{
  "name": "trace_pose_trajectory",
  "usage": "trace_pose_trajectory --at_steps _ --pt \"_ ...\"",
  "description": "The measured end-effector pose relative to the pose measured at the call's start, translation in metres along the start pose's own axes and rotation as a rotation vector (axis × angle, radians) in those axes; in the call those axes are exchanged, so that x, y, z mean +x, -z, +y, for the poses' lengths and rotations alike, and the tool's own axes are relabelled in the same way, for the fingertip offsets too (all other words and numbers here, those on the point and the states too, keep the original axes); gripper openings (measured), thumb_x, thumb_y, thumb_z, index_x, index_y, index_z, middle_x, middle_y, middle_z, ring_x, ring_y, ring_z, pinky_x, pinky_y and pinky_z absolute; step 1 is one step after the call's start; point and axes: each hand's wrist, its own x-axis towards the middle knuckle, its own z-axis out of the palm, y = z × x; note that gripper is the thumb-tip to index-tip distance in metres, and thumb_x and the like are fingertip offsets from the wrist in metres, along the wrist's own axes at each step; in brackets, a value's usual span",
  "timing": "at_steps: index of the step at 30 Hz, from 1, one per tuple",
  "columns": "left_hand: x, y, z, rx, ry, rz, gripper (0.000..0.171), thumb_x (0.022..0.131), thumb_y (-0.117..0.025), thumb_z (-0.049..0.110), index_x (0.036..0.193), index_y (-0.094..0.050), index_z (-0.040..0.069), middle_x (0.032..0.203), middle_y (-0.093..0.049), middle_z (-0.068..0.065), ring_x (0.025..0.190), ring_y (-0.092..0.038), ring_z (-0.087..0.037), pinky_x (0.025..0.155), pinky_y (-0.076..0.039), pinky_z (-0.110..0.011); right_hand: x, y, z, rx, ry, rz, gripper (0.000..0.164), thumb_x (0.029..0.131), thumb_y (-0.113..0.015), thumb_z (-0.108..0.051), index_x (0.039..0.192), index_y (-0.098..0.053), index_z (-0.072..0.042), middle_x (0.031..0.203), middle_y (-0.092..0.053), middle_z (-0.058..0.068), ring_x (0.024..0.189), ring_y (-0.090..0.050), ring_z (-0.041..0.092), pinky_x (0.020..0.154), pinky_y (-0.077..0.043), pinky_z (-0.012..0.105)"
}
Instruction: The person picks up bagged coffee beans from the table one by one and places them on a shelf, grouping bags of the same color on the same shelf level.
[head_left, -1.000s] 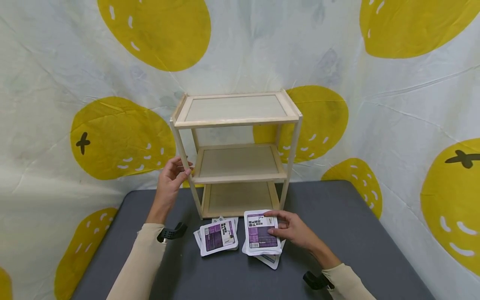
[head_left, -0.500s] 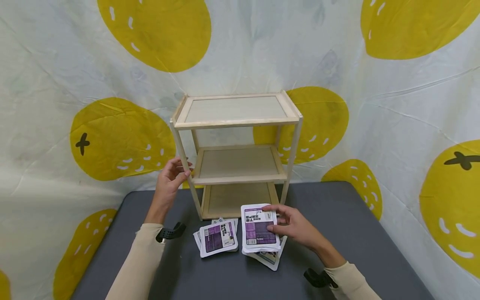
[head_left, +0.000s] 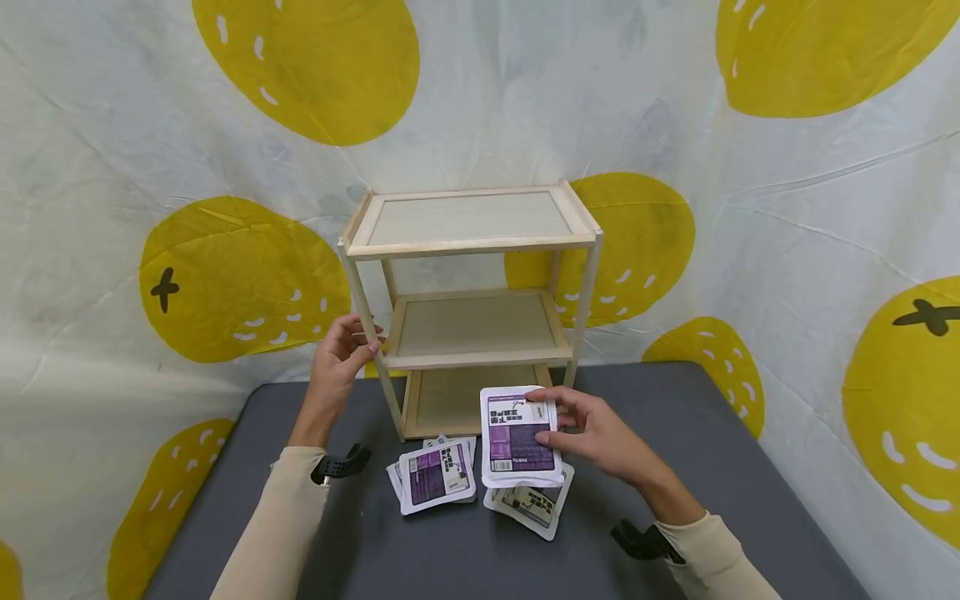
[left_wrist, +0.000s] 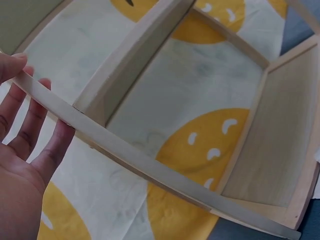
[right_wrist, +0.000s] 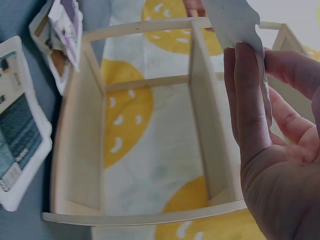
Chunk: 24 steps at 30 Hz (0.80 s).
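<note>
Packets (head_left: 437,478) sit in two piles on the gray table (head_left: 697,475), and above the right pile (head_left: 536,512) the right hand (head_left: 600,429) pinches a purple and white packet (head_left: 519,442). Farther back, the left hand (head_left: 335,367) holds the front left post (head_left: 358,287) of a wooden shelf (head_left: 472,218), which stands by the table's far edge, before a cloth (head_left: 525,100) with big yellow fruit (head_left: 307,67).

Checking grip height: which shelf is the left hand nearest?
The middle shelf; the left hand grips the front-left post beside it. Top shelf and bottom shelf are farther.
</note>
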Motion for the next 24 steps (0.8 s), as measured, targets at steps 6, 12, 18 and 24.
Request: trace_pose_trajectory --at_steps 6,12,18,24 --pt "0.001 0.0 0.001 -0.015 -0.006 -0.008 0.043 0.098 -0.065 0.003 0.137 -0.048 -0.005 0.121 -0.056 -0.03 0.102 -0.065 -0.019 0.086 -0.056 -0.026 -0.001 0.003 -0.02 -0.031 0.045 -0.017 0.054 0.094 -0.072 -0.007 0.144 -0.052 -0.008 0.127 -0.063 0.025 0.098 -0.073 0.03 0.074 -0.062 0.041" --pt "0.0 0.0 0.001 -0.024 -0.013 -0.008 0.042 0.098 -0.065 0.002 0.136 -0.049 -0.004 0.12 -0.057 -0.029 0.101 -0.065 -0.02 0.085 -0.056 -0.026 -0.002 0.01 -0.038 -0.029 0.079 -0.029 0.055 0.095 -0.071 -0.004 0.146 -0.051 -0.01 0.132 -0.06 0.024 0.104 -0.072 0.03 0.075 -0.062 0.043" --pt "0.0 0.0 0.0 -0.04 -0.011 -0.01 0.044 0.098 -0.064 0.0 0.137 -0.046 -0.008 0.12 -0.058 -0.028 0.101 -0.065 -0.02 0.085 -0.056 -0.026 -0.003 0.016 -0.055 -0.004 0.109 -0.076 0.062 0.093 -0.071 0.001 0.149 -0.046 -0.007 0.135 -0.058 0.026 0.107 -0.071 0.032 0.077 -0.061 0.046" --pt "0.0 0.0 0.0 -0.054 -0.009 -0.008 0.046 0.098 -0.065 0.001 0.137 -0.045 -0.009 0.115 -0.064 -0.011 0.102 -0.065 -0.02 0.086 -0.056 -0.026 -0.001 0.023 -0.071 0.003 0.132 -0.095 0.065 0.092 -0.07 0.003 0.15 -0.044 -0.007 0.14 -0.052 0.025 0.109 -0.069 0.034 0.079 -0.061 0.047"
